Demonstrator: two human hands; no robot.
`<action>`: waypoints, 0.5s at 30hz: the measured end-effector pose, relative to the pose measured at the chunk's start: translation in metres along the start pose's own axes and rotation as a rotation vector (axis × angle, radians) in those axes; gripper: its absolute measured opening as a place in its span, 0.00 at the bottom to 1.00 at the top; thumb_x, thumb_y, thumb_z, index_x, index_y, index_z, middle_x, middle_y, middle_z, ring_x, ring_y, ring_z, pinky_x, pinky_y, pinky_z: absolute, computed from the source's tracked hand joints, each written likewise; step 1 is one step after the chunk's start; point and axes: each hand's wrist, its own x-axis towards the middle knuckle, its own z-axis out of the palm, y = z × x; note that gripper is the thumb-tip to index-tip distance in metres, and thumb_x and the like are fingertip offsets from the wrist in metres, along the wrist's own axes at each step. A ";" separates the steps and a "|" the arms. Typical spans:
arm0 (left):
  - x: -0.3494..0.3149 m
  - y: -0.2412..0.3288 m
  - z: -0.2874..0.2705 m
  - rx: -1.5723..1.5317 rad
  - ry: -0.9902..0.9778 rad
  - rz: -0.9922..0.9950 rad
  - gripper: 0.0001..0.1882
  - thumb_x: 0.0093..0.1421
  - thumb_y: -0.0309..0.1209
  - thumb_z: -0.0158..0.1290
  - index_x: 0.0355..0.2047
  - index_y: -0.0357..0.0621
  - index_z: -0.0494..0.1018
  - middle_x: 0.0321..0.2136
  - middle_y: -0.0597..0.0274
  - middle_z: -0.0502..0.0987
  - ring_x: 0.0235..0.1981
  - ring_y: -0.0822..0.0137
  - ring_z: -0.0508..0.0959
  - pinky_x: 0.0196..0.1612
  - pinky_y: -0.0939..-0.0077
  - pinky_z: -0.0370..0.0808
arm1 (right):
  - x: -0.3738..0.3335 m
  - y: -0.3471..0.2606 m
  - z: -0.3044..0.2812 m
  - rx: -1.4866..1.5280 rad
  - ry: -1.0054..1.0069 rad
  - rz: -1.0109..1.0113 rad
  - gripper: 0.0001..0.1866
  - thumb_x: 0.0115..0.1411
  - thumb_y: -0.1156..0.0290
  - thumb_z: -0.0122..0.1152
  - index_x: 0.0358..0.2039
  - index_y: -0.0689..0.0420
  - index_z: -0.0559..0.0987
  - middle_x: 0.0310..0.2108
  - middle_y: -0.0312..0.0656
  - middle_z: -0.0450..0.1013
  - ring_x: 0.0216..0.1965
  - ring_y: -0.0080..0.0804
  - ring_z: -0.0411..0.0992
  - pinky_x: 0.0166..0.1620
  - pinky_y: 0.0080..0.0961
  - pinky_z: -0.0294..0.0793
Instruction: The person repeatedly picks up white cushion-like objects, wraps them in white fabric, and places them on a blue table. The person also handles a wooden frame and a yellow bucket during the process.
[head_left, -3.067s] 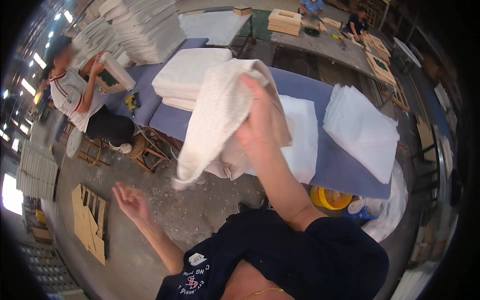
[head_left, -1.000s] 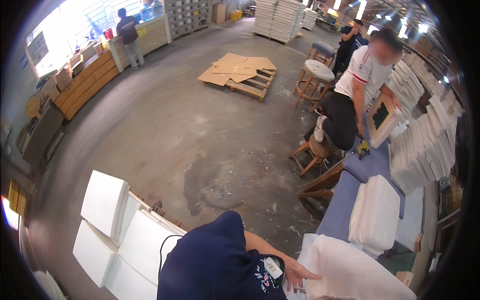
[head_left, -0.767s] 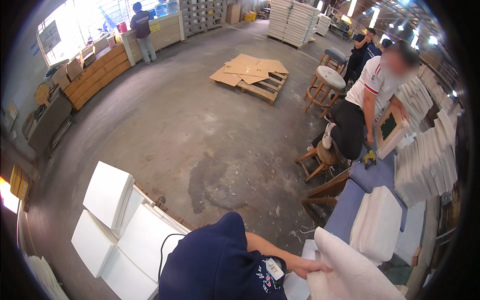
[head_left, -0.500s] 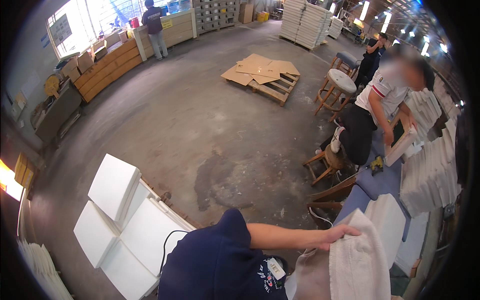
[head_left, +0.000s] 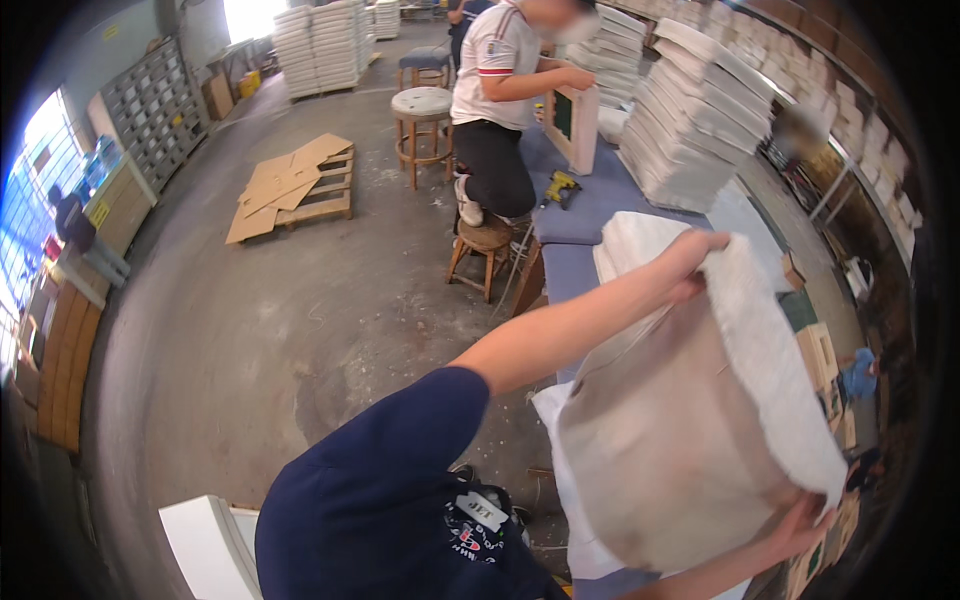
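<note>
A large cream fabric cover [head_left: 660, 440] with a thick, fuzzy white edge is stretched between my hands over the blue bench. My left hand [head_left: 692, 262] pinches its far corner, arm reaching across from the left. At its near right corner, my right hand [head_left: 800, 530] has its fingers closed on the fabric edge. Under the cover, a smooth white piece [head_left: 580, 500] shows along the left side. Just beyond my left hand lies a white padded piece [head_left: 635, 238], partly hidden by my arm.
Farther along the blue bench [head_left: 590, 270] lie a yellow power drill [head_left: 561, 189] and a tall stack of white pads [head_left: 690, 120]. A co-worker [head_left: 500, 90] kneels on a wooden stool [head_left: 480, 240], holding a padded frame [head_left: 575, 125]. A pallet with cardboard [head_left: 290, 190] sits on the floor.
My view has swung right toward the bench. The cover, hanging from my left hand before, is now spread out, and my right hand has come into view on its near edge.
</note>
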 end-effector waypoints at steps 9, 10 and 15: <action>0.066 -0.005 0.103 0.130 -0.238 0.188 0.25 0.67 0.48 0.46 0.44 0.34 0.73 0.40 0.57 0.78 0.42 0.65 0.78 0.50 0.69 0.73 | 0.085 -0.144 -0.074 -1.185 0.017 -1.237 0.35 0.49 0.82 0.71 0.57 0.70 0.65 0.52 0.59 0.70 0.49 0.44 0.73 0.52 0.41 0.77; 0.061 -0.005 0.094 0.241 -0.221 0.227 0.26 0.67 0.49 0.46 0.44 0.34 0.73 0.40 0.58 0.78 0.42 0.66 0.78 0.49 0.70 0.73 | 0.062 -0.112 -0.071 -1.048 -0.045 -1.151 0.31 0.52 0.77 0.69 0.55 0.68 0.67 0.51 0.57 0.70 0.49 0.44 0.73 0.51 0.41 0.76; 0.031 -0.054 0.003 0.485 -0.157 0.012 0.29 0.66 0.53 0.47 0.45 0.34 0.74 0.42 0.56 0.78 0.43 0.69 0.78 0.45 0.72 0.75 | -0.100 -0.027 -0.036 -1.474 -0.027 -0.913 0.22 0.62 0.59 0.55 0.47 0.65 0.75 0.47 0.51 0.75 0.47 0.45 0.74 0.47 0.43 0.76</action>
